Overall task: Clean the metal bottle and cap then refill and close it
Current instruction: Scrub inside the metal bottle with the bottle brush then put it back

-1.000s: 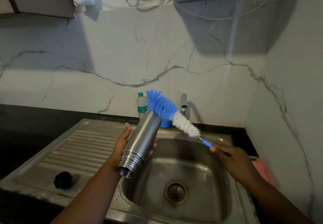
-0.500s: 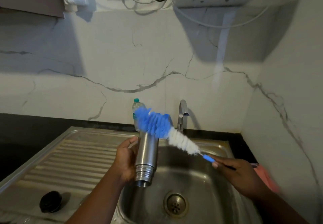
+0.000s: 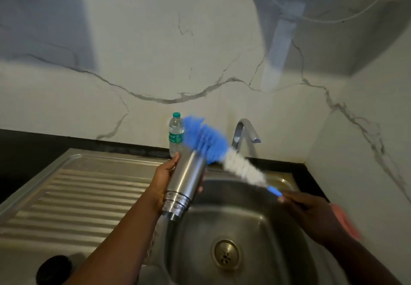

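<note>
Stainless-steel cylindrical bottle (image 3: 185, 182) held mouth-down over the steel sink basin (image 3: 255, 222), tilted, base toward 12 o'clock. Water seems to run from its mouth, though blur makes this uncertain.

Progress, as judged: cleaning stage. Black round cap (image 3: 54, 270) lies off the bottle at 7 o'clock on the ribbed drainboard (image 3: 73, 193). Refilling and closing remain.

Left hand (image 3: 163, 181): fingers and thumb curled round the bottle's body, clamped.

Right hand (image 3: 311, 212): fingers closed on the thin handle of the blue-and-white bristle bottle brush (image 3: 222, 153), whose blue head sits against the bottle's base.

Clear plastic water bottle (image 3: 176, 133) stands at 12 o'clock.
</note>
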`<state>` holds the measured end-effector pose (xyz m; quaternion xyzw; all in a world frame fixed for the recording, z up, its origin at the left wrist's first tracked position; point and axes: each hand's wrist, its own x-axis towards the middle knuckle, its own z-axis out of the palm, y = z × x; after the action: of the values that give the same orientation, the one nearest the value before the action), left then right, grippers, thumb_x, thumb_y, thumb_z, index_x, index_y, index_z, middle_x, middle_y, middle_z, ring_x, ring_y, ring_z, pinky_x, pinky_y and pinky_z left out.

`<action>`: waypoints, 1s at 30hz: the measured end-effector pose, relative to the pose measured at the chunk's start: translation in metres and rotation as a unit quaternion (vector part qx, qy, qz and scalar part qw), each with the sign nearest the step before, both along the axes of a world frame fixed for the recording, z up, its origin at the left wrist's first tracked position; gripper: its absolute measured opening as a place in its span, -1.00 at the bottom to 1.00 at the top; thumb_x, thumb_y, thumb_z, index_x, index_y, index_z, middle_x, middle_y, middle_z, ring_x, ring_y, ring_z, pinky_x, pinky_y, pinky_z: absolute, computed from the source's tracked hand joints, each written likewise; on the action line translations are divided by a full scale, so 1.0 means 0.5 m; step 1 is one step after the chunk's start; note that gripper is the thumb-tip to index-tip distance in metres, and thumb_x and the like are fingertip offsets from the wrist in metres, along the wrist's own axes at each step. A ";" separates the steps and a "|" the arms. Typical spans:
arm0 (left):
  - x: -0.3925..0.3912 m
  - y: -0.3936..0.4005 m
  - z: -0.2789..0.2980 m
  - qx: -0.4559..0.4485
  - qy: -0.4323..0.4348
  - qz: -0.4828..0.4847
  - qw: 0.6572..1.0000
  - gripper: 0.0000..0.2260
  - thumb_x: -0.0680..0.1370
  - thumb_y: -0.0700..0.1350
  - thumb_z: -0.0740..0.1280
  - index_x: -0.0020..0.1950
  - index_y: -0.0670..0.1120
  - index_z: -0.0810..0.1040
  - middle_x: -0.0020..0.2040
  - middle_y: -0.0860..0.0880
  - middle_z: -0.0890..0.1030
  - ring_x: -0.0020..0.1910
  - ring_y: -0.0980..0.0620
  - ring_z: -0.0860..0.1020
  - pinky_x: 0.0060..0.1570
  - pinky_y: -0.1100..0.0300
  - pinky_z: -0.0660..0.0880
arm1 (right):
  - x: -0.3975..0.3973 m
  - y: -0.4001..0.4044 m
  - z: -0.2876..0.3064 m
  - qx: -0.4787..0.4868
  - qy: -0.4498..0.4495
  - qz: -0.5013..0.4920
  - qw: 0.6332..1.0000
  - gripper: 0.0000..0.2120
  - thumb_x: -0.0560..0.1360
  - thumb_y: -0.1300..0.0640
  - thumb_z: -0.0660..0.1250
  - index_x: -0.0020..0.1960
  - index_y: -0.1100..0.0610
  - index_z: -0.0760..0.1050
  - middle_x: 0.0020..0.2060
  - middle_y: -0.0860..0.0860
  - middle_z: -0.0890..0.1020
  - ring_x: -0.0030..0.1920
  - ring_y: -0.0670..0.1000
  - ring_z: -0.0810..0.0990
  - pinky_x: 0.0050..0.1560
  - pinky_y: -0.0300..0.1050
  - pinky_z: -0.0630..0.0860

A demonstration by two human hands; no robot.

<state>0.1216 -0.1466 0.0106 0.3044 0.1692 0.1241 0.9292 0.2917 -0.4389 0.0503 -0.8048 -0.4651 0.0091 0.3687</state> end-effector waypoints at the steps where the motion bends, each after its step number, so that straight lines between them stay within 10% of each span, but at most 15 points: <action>1: -0.002 -0.005 0.004 0.005 -0.021 -0.018 1.000 -0.51 0.49 0.09 0.36 0.11 -0.35 0.56 -0.10 -0.30 0.66 -0.21 -0.19 0.67 -0.23 -0.02 0.64 | -0.009 -0.001 0.005 -0.017 -0.011 0.010 1.000 -0.89 0.38 -0.26 0.34 -0.22 -0.52 0.51 -0.26 -0.50 0.58 -0.17 -0.43 0.55 -0.19 -0.54 0.39; 4: 0.020 0.021 -0.024 0.043 0.028 0.029 0.998 -0.64 0.53 0.03 0.41 -0.30 -0.24 0.61 -0.44 -0.13 0.62 -0.50 -0.02 0.62 -0.52 0.19 0.56 | -0.026 -0.002 0.002 -0.052 -0.043 0.010 0.998 -0.82 0.33 -0.22 0.35 -0.21 -0.55 0.48 -0.26 -0.54 0.55 -0.16 -0.43 0.55 -0.19 -0.52 0.40; 9: 0.037 0.012 -0.003 0.021 -0.003 -0.080 0.997 -0.14 0.13 0.21 0.64 0.25 -0.27 0.51 -0.09 -0.30 0.62 -0.23 -0.24 0.66 -0.27 -0.12 0.63 | 0.005 0.002 -0.012 -0.024 -0.027 -0.047 0.998 -0.83 0.50 -0.09 0.30 -0.14 -0.37 0.58 -0.26 -0.37 0.62 -0.20 -0.32 0.58 -0.24 -0.39 0.44; 13: 0.054 -0.035 0.016 0.040 -0.075 -0.112 0.990 -0.06 0.14 0.12 0.68 0.34 -0.34 0.42 -0.13 -0.32 0.60 -0.24 -0.18 0.64 -0.22 0.02 0.64 | 0.023 -0.030 -0.015 -0.032 0.028 -0.025 0.999 -0.84 0.47 -0.18 0.33 -0.05 -0.21 0.65 -0.24 -0.25 0.67 -0.22 -0.21 0.63 -0.20 -0.27 0.50; 15: 0.053 -0.087 0.042 0.063 -0.180 -0.112 0.975 -0.17 0.05 0.02 0.73 0.13 -0.43 0.55 -0.38 -0.27 0.54 -0.39 -0.03 0.59 -0.37 0.26 0.55 | 0.029 -0.058 -0.020 -0.031 0.031 0.024 0.999 -0.66 0.35 -0.36 0.31 -0.04 -0.20 0.66 -0.25 -0.17 0.68 -0.25 -0.14 0.64 -0.24 -0.20 0.52; 17: 0.052 -0.086 0.036 0.102 -0.060 0.013 0.993 -0.07 -0.38 0.21 0.65 -0.14 -0.23 0.62 -0.52 -0.13 0.57 -0.53 0.07 0.59 -0.54 0.28 0.52 | 0.042 -0.075 -0.021 -0.032 0.035 0.039 0.998 -0.63 0.35 -0.38 0.30 -0.08 -0.16 0.68 -0.29 -0.13 0.68 -0.27 -0.11 0.64 -0.26 -0.17 0.51; 25: 0.054 -0.120 0.025 -0.039 -0.038 -0.013 0.998 -0.26 0.32 0.06 0.59 0.35 -0.33 0.49 0.17 -0.30 0.58 -0.01 -0.23 0.64 -0.03 -0.09 0.62 | 0.128 -0.073 -0.018 0.002 0.050 -0.025 0.998 -0.84 0.52 0.03 0.31 0.03 -0.12 0.65 -0.21 -0.11 0.70 -0.19 -0.18 0.61 -0.15 -0.29 0.44; 28: 0.057 -0.156 0.048 0.022 0.020 0.058 0.998 -0.63 0.45 -0.09 0.49 0.03 -0.39 0.59 -0.19 -0.21 0.68 -0.27 -0.04 0.68 -0.31 0.13 0.64 | 0.130 -0.107 -0.017 -0.001 0.066 0.053 0.996 -0.89 0.42 -0.13 0.36 -0.11 -0.35 0.61 -0.21 -0.23 0.69 -0.18 -0.22 0.63 -0.15 -0.31 0.46; 30: 0.053 -0.182 0.068 0.141 0.098 0.148 0.974 -0.60 0.06 -0.18 0.60 -0.21 -0.33 0.61 -0.55 -0.08 0.57 -0.58 0.14 0.57 -0.60 0.29 0.48 | 0.140 -0.130 -0.026 -0.038 0.064 0.082 0.994 -0.77 0.30 -0.42 0.31 -0.10 -0.41 0.59 -0.22 -0.26 0.68 -0.17 -0.21 0.63 -0.11 -0.21 0.51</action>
<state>0.1480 -0.2375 0.0448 0.4145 0.2830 0.2523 0.8273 0.3617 -0.5037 0.0374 -0.7752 -0.5042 0.1088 0.3646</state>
